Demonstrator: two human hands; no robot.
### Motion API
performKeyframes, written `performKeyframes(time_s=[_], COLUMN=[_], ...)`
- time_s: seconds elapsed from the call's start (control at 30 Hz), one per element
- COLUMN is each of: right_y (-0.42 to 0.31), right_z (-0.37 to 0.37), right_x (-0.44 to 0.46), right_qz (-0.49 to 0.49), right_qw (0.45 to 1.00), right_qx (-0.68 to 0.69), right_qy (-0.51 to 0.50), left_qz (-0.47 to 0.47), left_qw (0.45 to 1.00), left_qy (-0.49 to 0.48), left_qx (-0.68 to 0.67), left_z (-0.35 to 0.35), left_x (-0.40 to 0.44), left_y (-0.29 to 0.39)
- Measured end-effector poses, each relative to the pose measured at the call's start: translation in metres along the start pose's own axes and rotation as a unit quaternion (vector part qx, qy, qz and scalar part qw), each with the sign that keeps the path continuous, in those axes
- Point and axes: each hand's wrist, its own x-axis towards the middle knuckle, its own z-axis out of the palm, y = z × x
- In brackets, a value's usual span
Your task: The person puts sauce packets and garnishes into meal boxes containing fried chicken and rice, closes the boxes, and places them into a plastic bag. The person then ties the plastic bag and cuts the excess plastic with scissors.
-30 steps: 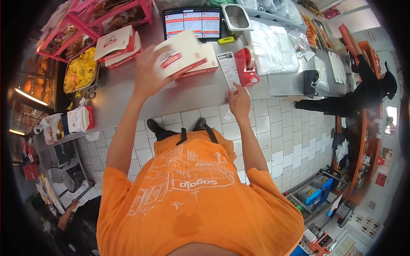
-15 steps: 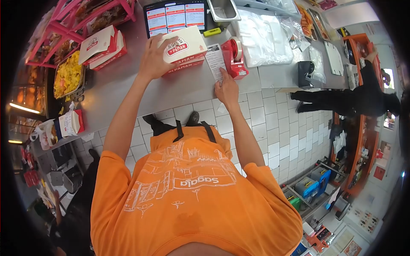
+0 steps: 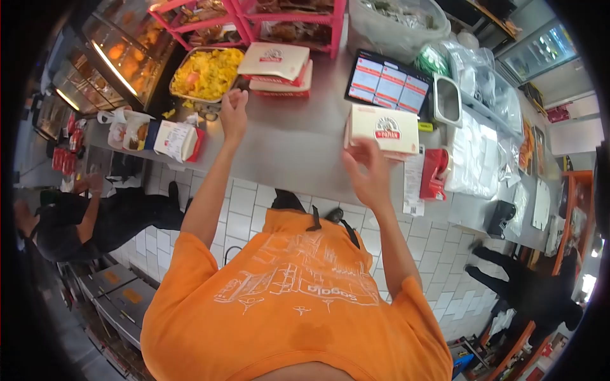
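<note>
My left hand (image 3: 234, 115) is over the counter, its fingers loosely bent and holding nothing I can see. It is beside a stack of two red-and-white food boxes (image 3: 274, 60) and a tray of yellow food (image 3: 206, 76). My right hand (image 3: 372, 171) has its fingers apart just in front of another white food box (image 3: 385, 126) with a red-and-black logo; whether it touches the box I cannot tell. A printed receipt (image 3: 413, 181) hangs over the counter edge beside a red tape dispenser (image 3: 434, 173).
A tablet (image 3: 389, 84) with order screens lies behind the box, near a metal container (image 3: 447, 100) and plastic bags (image 3: 471, 155). Pink racks (image 3: 289, 18) stand at the back. A box with a receipt (image 3: 176, 141) is far left. One person is at each side.
My view has swung left. My left hand has let go of the box and moved left toward the stacked boxes. My right hand has left the receipt and come near the logo box.
</note>
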Motion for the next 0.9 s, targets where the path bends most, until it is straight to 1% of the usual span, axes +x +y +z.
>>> performKeyframes(time_s=[0.03, 0.07, 0.1, 0.13, 0.17, 0.2, 0.23, 0.27, 0.3, 0.33, 0.37, 0.4, 0.43, 0.47, 0.5, 0.53, 0.57, 0.6, 0.63, 0.7, 0.77, 0.83, 0.87, 0.9], right_y=[-0.007, -0.012, -0.017, -0.004, 0.027, 0.052, 0.063, 0.07, 0.079, 0.09, 0.093, 0.096, 0.099, 0.069, 0.073, 0.078, 0.076, 0.072, 0.068, 0.048, 0.031, 0.021, 0.018, 0.055], right_z=[0.025, 0.046, 0.063, 0.082, 0.102, 0.117, 0.126, 0.132, 0.139, 0.146, 0.149, 0.151, 0.153, 0.154, 0.156, 0.159, 0.161, 0.162, 0.16, 0.157, 0.149, 0.147, 0.151, 0.157], right_x=[0.036, 0.073, 0.111, 0.148, 0.183, 0.206, 0.219, 0.23, 0.238, 0.236, 0.23, 0.224, 0.213, 0.199, 0.191, 0.185, 0.174, 0.165, 0.157, 0.141, 0.112, 0.073, 0.056, 0.03], right_qz=[-0.005, -0.039, -0.071, -0.076, -0.1, -0.123, -0.126, -0.086, -0.044, 0.006, 0.016, 0.043, 0.071, 0.106, 0.113, 0.083, 0.055, 0.06, 0.084, 0.13, 0.154, 0.196, 0.211, 0.128], right_qw=[0.998, 0.997, 0.991, 0.991, 0.985, 0.975, 0.973, 0.987, 0.994, 0.998, 0.997, 0.998, 0.997, 0.994, 0.994, 0.995, 0.992, 0.991, 0.985, 0.965, 0.963, 0.96, 0.959, 0.957], right_qx=[0.053, -0.011, -0.077, -0.082, -0.132, -0.183, -0.19, -0.128, -0.065, -0.01, -0.018, -0.006, 0.008, 0.004, -0.001, -0.044, -0.087, -0.091, -0.13, -0.207, -0.203, -0.174, -0.153, -0.231], right_qy=[-0.043, -0.063, -0.082, -0.074, -0.045, -0.02, -0.017, -0.045, -0.074, -0.066, -0.07, -0.045, -0.017, 0.007, 0.008, 0.039, 0.07, 0.074, 0.081, 0.094, 0.092, 0.098, 0.113, 0.123], left_qz=[0.027, 0.037, 0.197, 0.345, 0.351, 0.363, 0.372, 0.374, 0.364, 0.35, 0.332, 0.284, 0.277, 0.269, 0.265, 0.219, 0.216, 0.196, 0.176, 0.18, 0.185, 0.191, 0.191, 0.192], left_qw=[1.0, 0.999, 0.964, 0.871, 0.872, 0.837, 0.793, 0.796, 0.793, 0.789, 0.784, 0.808, 0.809, 0.818, 0.827, 0.845, 0.843, 0.857, 0.872, 0.876, 0.88, 0.881, 0.894, 0.902], left_qy=[-0.001, -0.001, -0.089, -0.168, -0.166, -0.26, -0.351, -0.349, -0.384, -0.42, -0.459, -0.459, -0.465, -0.464, -0.459, -0.453, -0.46, -0.447, -0.433, -0.423, -0.414, -0.392, -0.39, -0.386], left_qx=[0.006, 0.001, 0.158, 0.306, 0.298, 0.315, 0.33, 0.323, 0.302, 0.28, 0.255, 0.238, 0.23, 0.209, 0.189, 0.182, 0.178, 0.163, 0.149, 0.144, 0.141, 0.185, 0.11, 0.03], left_z=[-0.004, -0.009, -0.016, -0.017, -0.011, -0.004, 0.001, 0.004, 0.007, 0.011, 0.014, 0.008, 0.004, 0.0, -0.003, -0.005, -0.006, -0.007, -0.008, -0.022, -0.036, -0.057, -0.06, -0.058], left_x=[0.026, 0.048, 0.07, 0.09, 0.109, 0.129, 0.148, 0.165, 0.178, 0.187, 0.188, 0.184, 0.178, 0.171, 0.164, 0.157, 0.155, 0.156, 0.157, 0.154, 0.137, 0.101, 0.085, 0.067], left_y=[-0.001, 0.019, 0.054, 0.075, 0.076, 0.075, 0.073, 0.07, 0.066, 0.059, 0.05, 0.063, 0.063, 0.061, 0.065, 0.07, 0.071, 0.073, 0.076, 0.094, 0.1, 0.097, 0.087, 0.069])
